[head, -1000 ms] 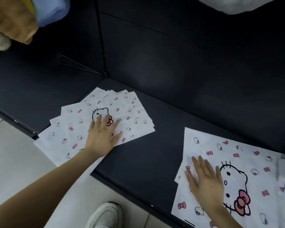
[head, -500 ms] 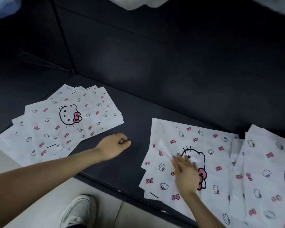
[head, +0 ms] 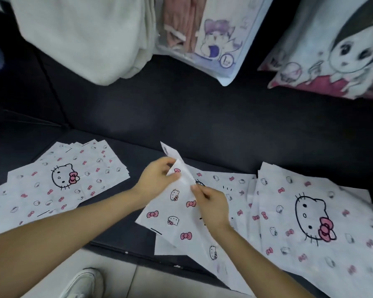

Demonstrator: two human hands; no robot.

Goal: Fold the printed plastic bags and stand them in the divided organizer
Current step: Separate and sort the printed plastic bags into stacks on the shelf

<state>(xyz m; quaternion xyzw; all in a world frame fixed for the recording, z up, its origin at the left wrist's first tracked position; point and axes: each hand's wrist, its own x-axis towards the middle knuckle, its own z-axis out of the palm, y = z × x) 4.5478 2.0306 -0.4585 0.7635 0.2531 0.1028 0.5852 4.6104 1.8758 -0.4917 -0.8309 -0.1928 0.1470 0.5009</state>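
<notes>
Nearest to us, below and left of the lifted bag [head: 177,214], we see a white shoe [head: 82,282] on the pale floor [head: 159,282]. Both bare forearms reach up from the lower edge to this bag.

The lifted bag is a white sheet printed with pink bows and small cat faces. Its near part lies on the middle stack [head: 224,179] and overhangs the front edge of the dark sofa seat [head: 108,222]. Its far part is raised off the stack. Its long axis runs diagonally, from the near right to the far left. The raised corner points up and away from us, toward the backrest.

The left hand [head: 157,179] pinches the bag's raised left edge between thumb and curled fingers. The right hand [head: 211,205] pinches the raised edge on the bag's right side, thumb against fingertips.

Left of the lifted bag and well apart from it, a fanned left stack [head: 58,183] of the same bags lies flat. Just right of it, a right stack [head: 310,216] lies flat, its top sheet bearing a large cat face.

Beyond the lifted bag, we see a white blanket [head: 84,35], a clear packet [head: 202,33] holding pink cloth, and a printed cushion [head: 332,50].
</notes>
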